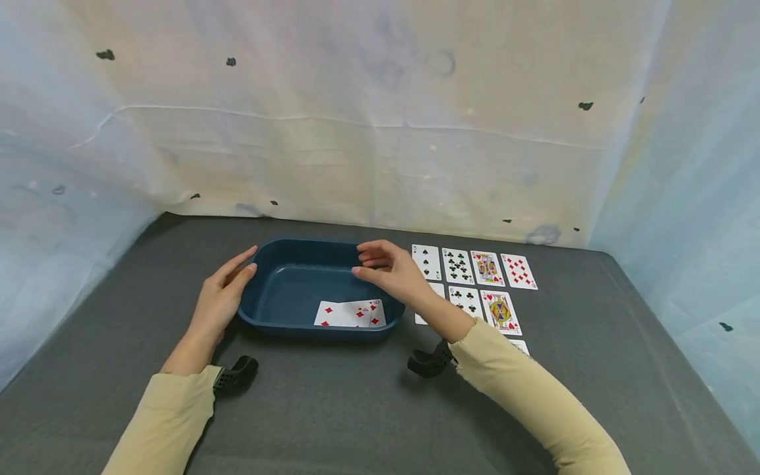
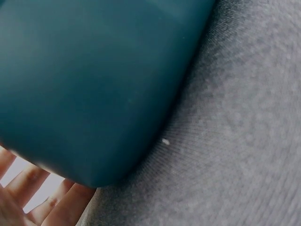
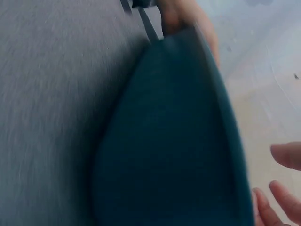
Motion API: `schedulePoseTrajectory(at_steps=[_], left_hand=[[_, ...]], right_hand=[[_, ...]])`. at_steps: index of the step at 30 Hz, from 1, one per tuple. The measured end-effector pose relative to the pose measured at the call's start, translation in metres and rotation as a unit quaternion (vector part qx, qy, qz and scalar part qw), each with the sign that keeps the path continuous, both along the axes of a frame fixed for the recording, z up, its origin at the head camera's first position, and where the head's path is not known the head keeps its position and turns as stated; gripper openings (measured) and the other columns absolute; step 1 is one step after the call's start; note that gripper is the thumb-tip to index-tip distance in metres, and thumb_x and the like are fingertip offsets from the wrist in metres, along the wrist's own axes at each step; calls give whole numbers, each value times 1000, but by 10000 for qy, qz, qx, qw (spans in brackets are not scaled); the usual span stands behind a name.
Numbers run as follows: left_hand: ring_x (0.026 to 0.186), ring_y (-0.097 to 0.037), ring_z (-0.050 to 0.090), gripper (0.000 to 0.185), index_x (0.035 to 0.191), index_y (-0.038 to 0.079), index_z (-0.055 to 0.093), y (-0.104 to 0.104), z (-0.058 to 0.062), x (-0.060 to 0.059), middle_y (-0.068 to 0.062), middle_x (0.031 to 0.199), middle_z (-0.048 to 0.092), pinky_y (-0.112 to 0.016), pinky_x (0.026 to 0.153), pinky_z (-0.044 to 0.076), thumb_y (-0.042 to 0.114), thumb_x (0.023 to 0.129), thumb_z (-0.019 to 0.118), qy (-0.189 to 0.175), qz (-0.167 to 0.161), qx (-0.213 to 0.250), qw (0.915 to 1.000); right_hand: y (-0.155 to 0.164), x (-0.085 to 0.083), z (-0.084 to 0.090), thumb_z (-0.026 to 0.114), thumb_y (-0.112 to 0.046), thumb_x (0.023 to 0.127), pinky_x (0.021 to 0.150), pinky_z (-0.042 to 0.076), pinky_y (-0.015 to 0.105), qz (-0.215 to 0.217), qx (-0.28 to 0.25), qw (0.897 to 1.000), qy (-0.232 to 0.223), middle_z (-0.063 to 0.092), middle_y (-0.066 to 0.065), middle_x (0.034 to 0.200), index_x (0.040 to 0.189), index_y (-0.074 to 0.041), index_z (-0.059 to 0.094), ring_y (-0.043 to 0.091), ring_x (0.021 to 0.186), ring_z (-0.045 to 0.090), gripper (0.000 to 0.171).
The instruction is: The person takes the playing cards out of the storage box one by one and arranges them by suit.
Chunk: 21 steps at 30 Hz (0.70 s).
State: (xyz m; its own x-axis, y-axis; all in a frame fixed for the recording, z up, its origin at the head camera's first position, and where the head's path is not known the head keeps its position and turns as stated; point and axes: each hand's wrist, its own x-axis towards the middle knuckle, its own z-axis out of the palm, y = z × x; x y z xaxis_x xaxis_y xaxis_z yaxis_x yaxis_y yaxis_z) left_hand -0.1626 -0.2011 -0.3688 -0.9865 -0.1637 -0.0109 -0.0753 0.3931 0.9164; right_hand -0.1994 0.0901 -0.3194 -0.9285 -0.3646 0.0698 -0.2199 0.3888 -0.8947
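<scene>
A dark blue tray (image 1: 297,290) stands in the middle of the table, with a few overlapping diamond cards (image 1: 349,313) lying face up at its near right. My left hand (image 1: 216,297) is at the tray's left end, fingertips right at the rim and thumb apart from the fingers. In the left wrist view, extended fingers (image 2: 61,200) reach along the tray's outer wall. Over the tray's right end hovers my right hand (image 1: 394,267), its fingers loosely bent with nothing between them. The right wrist view shows thumb and fingertips (image 3: 284,155) apart, beyond the tray's rim (image 3: 230,127).
To the tray's right, playing cards lie face up in rows, among them a ten of clubs (image 1: 458,266), a king (image 1: 488,268) and a jack (image 1: 501,311). My right forearm covers part of the lower rows. A pale patterned curtain (image 1: 380,171) hangs behind the grey table (image 1: 332,409).
</scene>
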Motion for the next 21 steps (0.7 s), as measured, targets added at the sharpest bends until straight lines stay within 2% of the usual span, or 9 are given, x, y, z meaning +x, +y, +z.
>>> schedulePoseTrajectory(at_steps=[7, 11, 14, 17, 21], left_hand=[[139, -38, 32, 57, 150, 29, 33, 0, 0, 1, -15, 153, 35, -61, 109, 27, 51, 98, 43, 69, -75, 72, 9999], [138, -37, 33, 57, 150, 29, 34, 1, 0, 1, -14, 152, 36, -60, 109, 28, 51, 98, 44, 92, -97, 120, 9998], [139, -37, 33, 56, 149, 30, 34, 1, 1, 1, -13, 153, 35, -59, 110, 28, 50, 98, 44, 96, -101, 150, 9998], [139, -37, 33, 56, 150, 30, 34, 1, 2, 1, -13, 153, 35, -59, 110, 28, 50, 98, 44, 85, -92, 139, 9998], [138, -37, 34, 55, 149, 30, 34, 0, 2, 2, -13, 152, 37, -59, 110, 28, 50, 99, 43, 81, -64, 138, 9999]], right_hand=[[-21, 3, -8, 71, -19, 87, 87, 51, 33, 615, 342, 9967, -397, 60, 15, 122, 130, -5, 55, 23, 107, 58, 48], [-25, 3, -12, 75, -19, 84, 89, 50, 32, 809, 824, 9906, -735, 59, 13, 122, 131, -7, 55, 22, 109, 57, 53], [-26, 2, -14, 77, -19, 81, 92, 49, 35, 1054, 1384, 9810, -856, 57, 12, 126, 133, -10, 53, 24, 115, 54, 59], [-28, 0, -16, 79, -18, 79, 77, 54, 33, 1331, 1996, 9686, -652, 55, 13, 130, 136, -10, 51, 29, 120, 50, 64], [-32, 0, -18, 79, -16, 78, 84, 49, 36, 1461, 2765, 9496, -240, 53, 12, 130, 137, -13, 50, 31, 120, 44, 66]])
